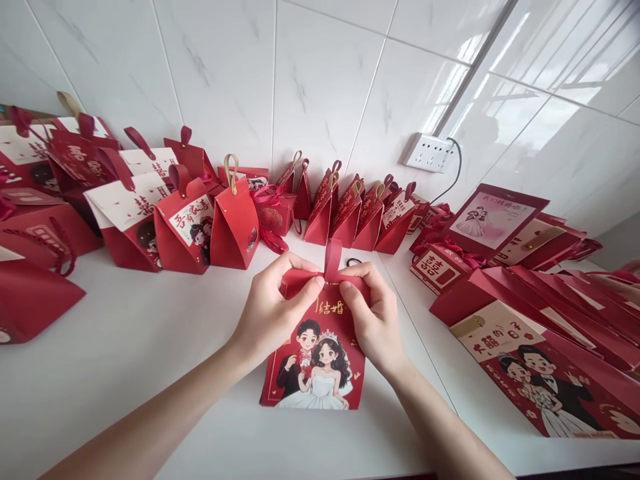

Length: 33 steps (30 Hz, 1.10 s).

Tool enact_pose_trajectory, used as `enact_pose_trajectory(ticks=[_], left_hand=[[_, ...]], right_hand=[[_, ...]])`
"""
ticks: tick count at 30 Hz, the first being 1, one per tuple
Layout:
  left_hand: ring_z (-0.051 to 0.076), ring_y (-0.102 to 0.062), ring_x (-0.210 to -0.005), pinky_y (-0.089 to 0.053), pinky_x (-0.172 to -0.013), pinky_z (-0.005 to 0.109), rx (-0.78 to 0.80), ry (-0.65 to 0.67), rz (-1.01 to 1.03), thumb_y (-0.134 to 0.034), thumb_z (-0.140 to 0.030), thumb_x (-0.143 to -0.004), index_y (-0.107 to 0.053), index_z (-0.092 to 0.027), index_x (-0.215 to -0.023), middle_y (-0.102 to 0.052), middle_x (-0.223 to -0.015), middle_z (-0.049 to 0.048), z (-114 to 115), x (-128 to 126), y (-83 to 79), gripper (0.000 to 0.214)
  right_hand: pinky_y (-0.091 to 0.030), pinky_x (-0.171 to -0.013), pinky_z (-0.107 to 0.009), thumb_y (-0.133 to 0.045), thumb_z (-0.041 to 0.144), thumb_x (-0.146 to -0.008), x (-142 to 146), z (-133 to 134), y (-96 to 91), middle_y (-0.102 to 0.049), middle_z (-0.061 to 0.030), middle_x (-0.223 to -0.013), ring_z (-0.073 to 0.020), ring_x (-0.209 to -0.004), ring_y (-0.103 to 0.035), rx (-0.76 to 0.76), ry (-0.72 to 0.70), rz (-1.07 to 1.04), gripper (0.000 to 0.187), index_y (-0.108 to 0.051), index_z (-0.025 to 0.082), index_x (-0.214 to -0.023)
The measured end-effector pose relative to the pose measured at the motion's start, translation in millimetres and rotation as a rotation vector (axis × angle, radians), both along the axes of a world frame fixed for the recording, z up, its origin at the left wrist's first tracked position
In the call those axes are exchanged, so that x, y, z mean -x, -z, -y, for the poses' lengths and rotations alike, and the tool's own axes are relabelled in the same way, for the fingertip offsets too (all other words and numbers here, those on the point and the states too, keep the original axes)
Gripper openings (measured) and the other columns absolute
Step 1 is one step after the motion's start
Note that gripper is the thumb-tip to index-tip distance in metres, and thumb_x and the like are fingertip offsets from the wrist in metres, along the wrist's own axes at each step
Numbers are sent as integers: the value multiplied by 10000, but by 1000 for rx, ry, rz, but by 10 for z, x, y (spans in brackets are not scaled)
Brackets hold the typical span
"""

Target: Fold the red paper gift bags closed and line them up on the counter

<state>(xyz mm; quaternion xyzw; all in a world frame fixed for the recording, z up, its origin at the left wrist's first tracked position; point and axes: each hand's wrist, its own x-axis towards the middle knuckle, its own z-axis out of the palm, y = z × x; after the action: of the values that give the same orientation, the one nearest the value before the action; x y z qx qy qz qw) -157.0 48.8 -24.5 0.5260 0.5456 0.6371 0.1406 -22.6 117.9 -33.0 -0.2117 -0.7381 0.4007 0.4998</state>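
One red paper gift box printed with a cartoon bride and groom [315, 360] lies flat on the white tabletop [150, 373], below and to the left of the white wall socket [429, 152]. Your two hands meet at its top edge. Your left hand [267, 310] pinches the box's left top flap between thumb and forefinger. Your right hand [375, 320] pinches the right top flap in the same way. One red ribbon loop [333, 257] stands up between the two hands, touching both.

Directly below the socket, four slanted red pouches [360, 217] lean side by side against the tiled wall. Further left of the socket stand three upright folded boxes in a row: one with a white flap [127, 220], one red with a printed label [185, 227], and one red with a tan loop [235, 220]. More boxes crowd behind them; their number cannot be told. Below and right of the socket lies a pile of flat red boxes [540, 373], the top one showing the same couple. One dark cable [453, 177] runs down from the socket.
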Motion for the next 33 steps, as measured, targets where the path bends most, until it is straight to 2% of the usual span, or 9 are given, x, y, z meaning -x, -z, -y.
enact_pose_trajectory(ticks=[5,8,11,17,19,22,23,27,33], left_hand=[[102,-589,-581,-485,-540,191,99,-26,59,-634,-275,-815,-568,-215,-785,-605,-644,-54,18,-25,-17,94],[85,-553,-554,-465,-535,183,96,-52,56,-633,-268,-816,-568,-223,-785,-592,-649,-65,14,-29,-23,85],[85,-549,-564,-459,-543,185,92,-64,43,-636,-273,-814,-575,-229,-789,-596,-669,-64,7,-26,-20,80],[104,-603,-703,-493,-663,191,78,-90,22,-628,-273,-821,-575,-227,-794,-617,-733,-47,1,-7,0,75],[107,-610,-738,-496,-695,192,62,-91,12,-624,-263,-822,-573,-224,-796,-621,-755,-44,2,-5,3,69],[106,-605,-717,-493,-670,192,64,-90,4,-618,-263,-824,-568,-223,-796,-611,-739,-45,6,-9,0,70],[103,-599,-689,-491,-648,192,70,-86,5,-617,-267,-824,-565,-224,-795,-607,-728,-47,6,-11,-3,74],[92,-578,-619,-485,-599,190,89,-66,16,-620,-275,-824,-562,-228,-796,-610,-714,-54,6,-22,-13,80],[97,-588,-665,-491,-632,187,72,-77,2,-626,-276,-823,-572,-229,-795,-611,-731,-49,16,-25,-10,76]], right_hand=[[-479,-595,-254,-491,194,-882,8,8,92,-550,17,-873,-110,-673,-547,64,47,-133,164,-465,268,-1026],[-505,-785,-349,-591,154,-815,-4,-29,113,-485,-11,-961,-160,-917,-564,-176,233,-307,170,-455,250,-852],[-472,-876,-423,-632,100,-762,-37,-55,90,-476,-30,-1000,-201,-1013,-540,-445,352,-265,214,-476,212,-668],[-491,-852,-440,-632,83,-745,-31,-4,60,-551,-34,-1033,-222,-1017,-576,-520,345,-169,228,-484,213,-630],[-473,-925,-512,-686,172,-754,-20,-3,64,-495,-76,-1267,-282,-1173,-524,-455,312,-77,148,-564,236,-808],[-431,-987,-592,-783,352,-699,-36,-43,68,-220,-150,-1516,-351,-1335,-387,-323,285,-47,686,-417,284,-1275],[-427,-997,-592,-788,367,-696,-51,-64,67,-217,-152,-1516,-346,-1341,-385,-304,291,-79,723,-391,290,-1295],[-458,-987,-535,-693,225,-788,-123,-125,55,-512,-69,-1230,-265,-1211,-511,-381,382,-180,142,-552,238,-783],[-527,-856,-496,-609,100,-742,-115,-28,43,-581,-63,-1116,-259,-1051,-603,-583,327,-258,194,-496,213,-631]])
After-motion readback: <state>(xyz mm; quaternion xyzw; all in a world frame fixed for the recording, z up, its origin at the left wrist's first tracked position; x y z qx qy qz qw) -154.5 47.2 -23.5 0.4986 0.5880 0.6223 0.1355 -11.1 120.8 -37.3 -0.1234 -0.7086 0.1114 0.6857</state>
